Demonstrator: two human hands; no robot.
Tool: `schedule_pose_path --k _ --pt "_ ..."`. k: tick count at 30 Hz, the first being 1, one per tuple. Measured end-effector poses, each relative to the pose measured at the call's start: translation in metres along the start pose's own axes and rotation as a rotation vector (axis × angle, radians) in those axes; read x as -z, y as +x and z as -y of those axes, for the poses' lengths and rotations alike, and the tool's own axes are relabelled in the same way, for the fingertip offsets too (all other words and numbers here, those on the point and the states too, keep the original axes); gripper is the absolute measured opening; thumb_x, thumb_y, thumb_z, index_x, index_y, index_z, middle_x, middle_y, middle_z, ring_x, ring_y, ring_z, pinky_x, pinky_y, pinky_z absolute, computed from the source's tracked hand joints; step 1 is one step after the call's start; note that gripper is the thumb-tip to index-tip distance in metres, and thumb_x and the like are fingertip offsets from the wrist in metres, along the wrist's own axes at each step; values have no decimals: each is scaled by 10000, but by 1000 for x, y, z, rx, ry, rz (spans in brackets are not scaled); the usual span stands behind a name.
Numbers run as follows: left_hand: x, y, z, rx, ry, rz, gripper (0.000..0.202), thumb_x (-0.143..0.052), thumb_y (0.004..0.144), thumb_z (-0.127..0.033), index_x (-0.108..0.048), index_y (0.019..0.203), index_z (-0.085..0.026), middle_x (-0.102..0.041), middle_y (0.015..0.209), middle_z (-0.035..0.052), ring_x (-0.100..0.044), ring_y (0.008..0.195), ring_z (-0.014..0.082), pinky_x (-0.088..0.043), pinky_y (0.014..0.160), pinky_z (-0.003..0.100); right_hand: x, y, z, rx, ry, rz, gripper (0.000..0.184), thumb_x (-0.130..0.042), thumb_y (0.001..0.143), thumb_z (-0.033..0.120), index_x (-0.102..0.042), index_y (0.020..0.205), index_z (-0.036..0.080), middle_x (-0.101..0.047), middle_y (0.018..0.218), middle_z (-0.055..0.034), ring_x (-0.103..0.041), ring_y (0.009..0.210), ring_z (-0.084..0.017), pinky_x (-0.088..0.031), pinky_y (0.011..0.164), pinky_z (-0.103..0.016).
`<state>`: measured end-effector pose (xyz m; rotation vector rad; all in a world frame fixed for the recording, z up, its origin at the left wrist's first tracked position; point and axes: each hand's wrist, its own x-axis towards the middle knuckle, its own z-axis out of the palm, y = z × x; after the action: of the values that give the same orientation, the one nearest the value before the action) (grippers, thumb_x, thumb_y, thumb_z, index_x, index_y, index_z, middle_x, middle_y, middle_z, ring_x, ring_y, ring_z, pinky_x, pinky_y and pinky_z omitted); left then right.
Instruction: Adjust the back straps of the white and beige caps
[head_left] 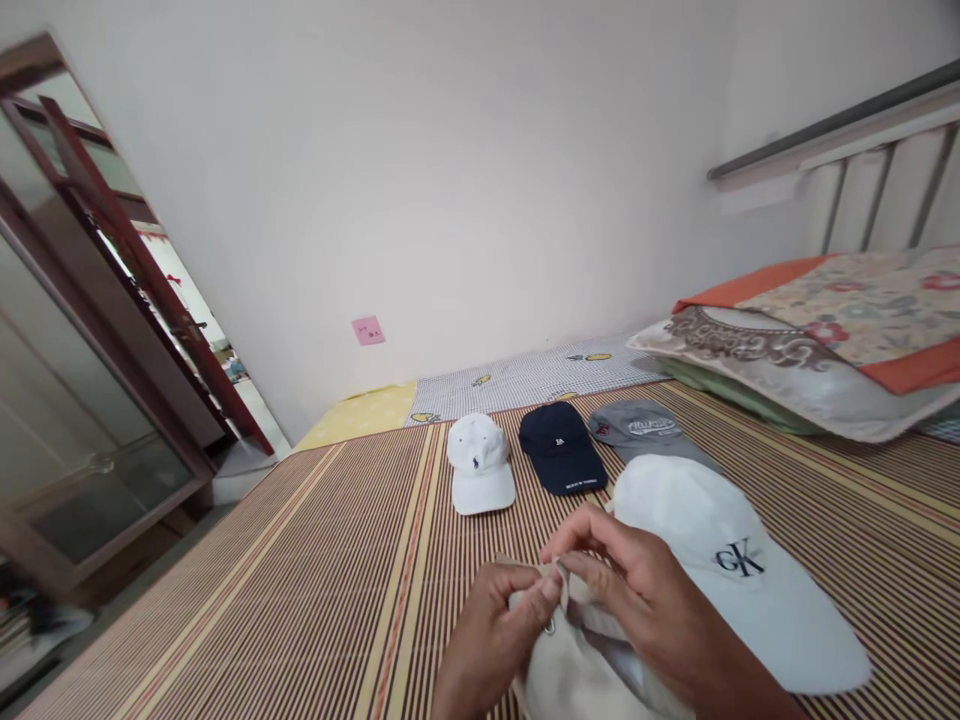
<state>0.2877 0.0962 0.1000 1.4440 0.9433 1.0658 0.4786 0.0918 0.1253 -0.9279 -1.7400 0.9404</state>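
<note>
Both hands meet low in the middle of the view over a beige cap (570,670) that lies on the striped mat (300,560) of the bed. The left hand (491,635) pinches the cap's strap near a small metal ring, fingers closed on the cloth. The right hand (645,595) pinches the same strap from the other side, thumb and fingertips pressed together on it, so the 2 hands touch each other over the cap's back edge.

Just right of the hands, partly behind the right hand, lies a white cap (742,590) with dark letters on its front. Farther off, 3 more caps lie in a row: a small white cap (480,465), a navy cap (561,448) and a grey cap (637,425), all well apart from the hands. Pillows (817,340) are stacked at the right by the headboard (870,190). A door (112,280) stands open at the left.

The beige cap looks soft and crumpled, its lower part cut off by the frame.
</note>
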Motion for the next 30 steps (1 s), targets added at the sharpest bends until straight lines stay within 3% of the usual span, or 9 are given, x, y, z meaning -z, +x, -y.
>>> schedule_pose_path --k 3,10,13,16,18,20,24,27,30 --pt "-1 -3 4 1 10 51 607 -784 808 -697 -595 555 -178 -364 574 -39 -271 564 112 -197 539 286 0 2 -2 12 68 -29 239 -523 1046 418 -638 935 241 -687 850 4 -646 800 -172 -473 730 -297" --pt "8 -3 22 87 -159 -78 520 -883 730 -632 -675 658 -160 -506 629 -23 -386 558 100 -305 536 239 12 -1 -1 44 284 -123 271 -598 1021 462 -631 861 245 -713 914 -8 -673 844 -166 -510 765 -273" --pt "11 -3 27 84 -207 -85 504 -906 720 -600 -681 671 -151 -533 629 -19 -422 557 97 -335 537 226 13 -2 -4 11 196 -120 293 -535 1045 518 -695 1076 275 -756 1088 -48 -701 1060 -220 -524 931 -336" --pt "11 -2 29 65 -283 -138 508 -940 673 -593 -711 724 -143 -576 636 -11 -464 566 99 -370 555 218 11 -2 -9 -65 95 -44 402 -507 1046 557 -655 1325 308 -744 1251 -75 -670 1207 -261 -480 1075 -424" --pt "11 -1 29 62 -318 -144 494 -940 683 -575 -731 755 -134 -627 663 12 -509 582 110 -401 575 222 10 -1 -12 -108 70 79 393 -556 1019 552 -691 1273 284 -766 1154 -73 -703 1098 -267 -532 978 -407" --pt "12 0 28 43 -362 -144 483 -938 691 -558 -728 738 -125 -635 647 17 -516 565 109 -403 563 219 10 1 -15 -107 55 160 303 -584 1004 501 -737 1066 246 -757 953 -42 -700 902 -236 -543 798 -339" --pt "15 -1 28 -24 -531 -295 466 -960 657 -521 -700 717 -139 -587 580 -22 -491 505 97 -395 512 206 16 5 -24 -87 -79 5 287 -542 1001 426 -673 842 225 -629 726 12 -570 688 -180 -433 615 -280" --pt "19 -1 28 -49 -701 -435 365 -946 697 -457 -748 797 -168 -669 642 -12 -595 551 133 -505 572 239 23 7 -30 -108 -88 -111 334 -521 1004 491 -727 986 228 -656 730 -1 -620 708 -208 -473 627 -304" --pt "26 0 24 -75 -920 -490 247 -968 675 -341 -812 841 -246 -772 727 -20 -717 678 171 -596 768 284 28 5 -36 -140 75 -94 467 -549 999 575 -707 1298 254 -786 1101 -89 -718 1077 -281 -566 904 -387"
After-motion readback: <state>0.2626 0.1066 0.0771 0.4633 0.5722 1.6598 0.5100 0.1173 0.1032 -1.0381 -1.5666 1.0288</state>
